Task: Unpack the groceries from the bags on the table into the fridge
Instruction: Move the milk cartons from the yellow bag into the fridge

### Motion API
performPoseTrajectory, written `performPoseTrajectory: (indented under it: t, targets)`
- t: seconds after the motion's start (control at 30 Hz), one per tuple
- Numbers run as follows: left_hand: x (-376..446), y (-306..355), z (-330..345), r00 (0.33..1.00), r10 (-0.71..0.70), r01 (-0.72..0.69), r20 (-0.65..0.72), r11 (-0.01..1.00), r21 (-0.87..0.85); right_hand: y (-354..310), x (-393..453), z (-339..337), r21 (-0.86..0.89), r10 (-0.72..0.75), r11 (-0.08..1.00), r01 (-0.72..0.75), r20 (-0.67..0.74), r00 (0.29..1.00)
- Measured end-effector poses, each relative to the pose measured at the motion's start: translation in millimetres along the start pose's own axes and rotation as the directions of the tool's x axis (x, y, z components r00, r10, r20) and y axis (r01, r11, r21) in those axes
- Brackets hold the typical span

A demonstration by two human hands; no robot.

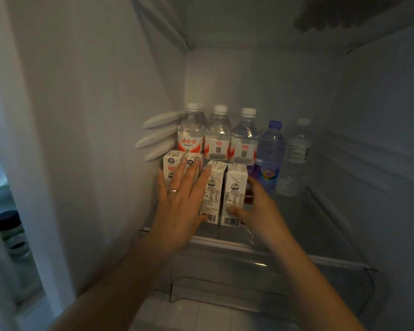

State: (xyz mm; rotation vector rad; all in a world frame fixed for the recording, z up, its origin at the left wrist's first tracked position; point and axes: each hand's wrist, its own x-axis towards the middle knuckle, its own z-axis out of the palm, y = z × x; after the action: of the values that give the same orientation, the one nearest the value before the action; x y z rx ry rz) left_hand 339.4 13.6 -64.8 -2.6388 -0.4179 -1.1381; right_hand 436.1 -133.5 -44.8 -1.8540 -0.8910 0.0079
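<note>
Four small milk cartons stand on the glass shelf [296, 225] of the fridge [93, 115], in a row at its front left. The right hand [258, 206] holds the rightmost carton [234, 194]: its grip is closed around the box, thumb on the front face and fingers behind the right side. The left hand [182, 201] lies flat with fingers spread and straight, pressing on the two left cartons [175, 163] and touching the third carton [213, 187]. It seems the person is pushing the cartons together into a neat line.

Behind them stand the water bottles: three with white caps and red labels [216, 139], a fourth partly hidden behind the left one, one blue bottle [270, 154], and one clear bottle [294, 156] at the right.

So I judge a good part of the unpacking is done. The bags are not in view, so what is left I cannot tell.

The cartons are coated paper, box-shaped with sharp edges, light and a little soft under pressure. The bottles are thin clear plastic, round and ribbed. The shelf is smooth glass with a plastic front edge; the walls are matte white plastic.
</note>
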Motion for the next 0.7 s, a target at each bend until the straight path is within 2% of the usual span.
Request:
performPoseTrajectory:
  t: [0.37, 0.7]
  targets:
    - [15.5, -4.3, 16.2, 0.998, -0.067, 0.067, 0.001, 0.997, 0.022, 10.8, 31.7, 16.5, -0.036, 0.018, 0.999, -0.019, -0.031, 0.999]
    - [19.5, -6.2, 20.2, 0.994, -0.105, 0.105, -0.001, 0.994, -0.043, 12.5, 37.3, 20.1, -0.114, 0.011, 0.993, -0.022, -0.096, 0.995]
